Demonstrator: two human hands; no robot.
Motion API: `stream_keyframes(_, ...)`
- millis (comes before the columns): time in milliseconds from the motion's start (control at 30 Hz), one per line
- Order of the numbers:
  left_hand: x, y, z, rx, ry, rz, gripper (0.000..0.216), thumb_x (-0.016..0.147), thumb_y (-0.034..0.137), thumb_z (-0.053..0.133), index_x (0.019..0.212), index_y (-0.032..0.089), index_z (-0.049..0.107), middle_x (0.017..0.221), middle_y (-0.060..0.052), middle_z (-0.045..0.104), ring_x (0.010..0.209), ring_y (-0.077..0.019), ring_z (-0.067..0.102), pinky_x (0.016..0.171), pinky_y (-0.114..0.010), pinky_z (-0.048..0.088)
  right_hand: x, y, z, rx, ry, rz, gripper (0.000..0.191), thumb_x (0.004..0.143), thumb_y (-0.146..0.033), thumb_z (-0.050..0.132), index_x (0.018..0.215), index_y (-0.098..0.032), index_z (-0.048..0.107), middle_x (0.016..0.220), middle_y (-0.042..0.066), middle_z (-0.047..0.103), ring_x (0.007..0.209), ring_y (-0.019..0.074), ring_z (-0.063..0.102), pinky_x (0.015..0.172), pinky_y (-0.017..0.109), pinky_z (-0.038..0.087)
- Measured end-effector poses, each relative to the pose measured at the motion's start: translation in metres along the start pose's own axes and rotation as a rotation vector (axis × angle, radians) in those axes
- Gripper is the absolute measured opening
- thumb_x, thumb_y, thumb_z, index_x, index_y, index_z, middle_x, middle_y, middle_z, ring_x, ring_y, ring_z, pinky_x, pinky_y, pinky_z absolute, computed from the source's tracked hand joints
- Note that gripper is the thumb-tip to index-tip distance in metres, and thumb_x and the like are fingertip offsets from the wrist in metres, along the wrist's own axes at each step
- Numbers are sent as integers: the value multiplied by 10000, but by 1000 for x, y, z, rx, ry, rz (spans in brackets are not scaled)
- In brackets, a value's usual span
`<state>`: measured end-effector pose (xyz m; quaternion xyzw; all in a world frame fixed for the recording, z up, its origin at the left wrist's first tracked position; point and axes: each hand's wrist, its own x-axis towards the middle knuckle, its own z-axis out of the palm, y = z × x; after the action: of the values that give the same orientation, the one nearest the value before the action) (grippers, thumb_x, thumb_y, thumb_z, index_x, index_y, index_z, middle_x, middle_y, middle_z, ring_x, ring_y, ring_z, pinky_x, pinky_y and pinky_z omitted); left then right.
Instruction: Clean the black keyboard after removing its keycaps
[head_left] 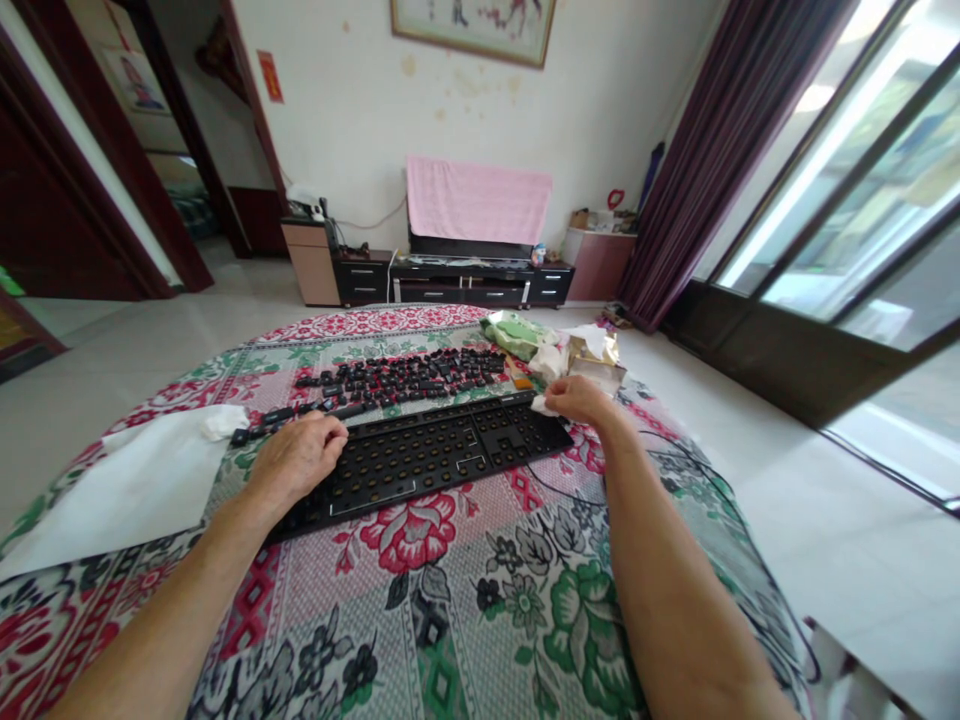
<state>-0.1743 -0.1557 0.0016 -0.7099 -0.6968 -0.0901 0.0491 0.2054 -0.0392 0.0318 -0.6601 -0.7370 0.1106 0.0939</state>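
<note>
A black keyboard (431,450) with its keycaps off lies slantwise on the flowered tablecloth, its bare key seats showing. Over its left part is my left hand (300,455), closed, with curled fingers at the keyboard's upper edge; the fingertips are partly hidden. At the far right end, my right hand (583,400) pinches a white tissue (541,405) against the keyboard's top right corner. Loose black keycaps (420,375) are heaped behind the keyboard. A brush (519,376) with a yellowish end lies just beyond the keyboard's right part.
White paper (150,490) with a crumpled tissue (225,422) lies at left. A green packet (519,335), more crumpled tissue (549,362) and a gold box (596,362) stand at the back right. A black cable (697,455) runs along the table's right side.
</note>
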Motion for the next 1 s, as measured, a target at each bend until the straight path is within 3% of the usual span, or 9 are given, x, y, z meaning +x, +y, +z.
stream_keyframes(133, 0, 0, 1, 4, 7, 7, 303, 799, 308, 364, 839, 206, 647, 844, -55, 611, 782, -198, 598, 719, -283, 429, 4, -11, 15, 63, 82, -169, 278, 720, -229, 536, 928, -186, 714, 793, 43, 690, 726, 167, 603, 634, 233, 414)
stream_keyframes(433, 0, 0, 1, 8, 3, -9, 294, 801, 319, 376, 828, 215, 649, 829, -47, 610, 771, -192, 596, 713, -275, 429, -2, -10, 20, -94, 85, -456, 310, 681, -77, 487, 858, -183, 719, 916, 61, 671, 849, 179, 596, 800, 255, 425)
stream_keyframes(533, 0, 0, 1, 11, 1, -11, 291, 806, 316, 372, 832, 219, 645, 833, -41, 605, 778, -189, 595, 713, -273, 425, -11, -10, 14, -78, 27, -439, 299, 651, -72, 489, 804, -179, 722, 872, 52, 673, 801, 167, 593, 751, 247, 430)
stream_keyframes(667, 0, 0, 1, 6, -2, -13, 297, 811, 315, 366, 841, 217, 645, 829, -40, 601, 773, -187, 593, 716, -274, 420, -19, -13, 4, -19, -88, -313, 235, 645, -141, 504, 738, -160, 719, 710, 39, 668, 627, 144, 564, 570, 229, 407)
stream_keyframes(833, 1, 0, 2, 11, -9, -20, 301, 811, 324, 368, 850, 221, 648, 841, -40, 603, 765, -190, 594, 700, -278, 415, -17, -13, 5, 71, -143, -370, 261, 622, -151, 522, 776, -172, 733, 779, 31, 687, 671, 135, 575, 606, 214, 416)
stream_keyframes(1000, 1, -1, 2, 6, -13, -15, 299, 811, 324, 367, 848, 219, 644, 839, -41, 602, 774, -191, 594, 710, -279, 413, -18, -3, 3, 70, -305, -306, 245, 628, -181, 538, 779, -160, 730, 631, 11, 644, 556, 112, 521, 530, 212, 393)
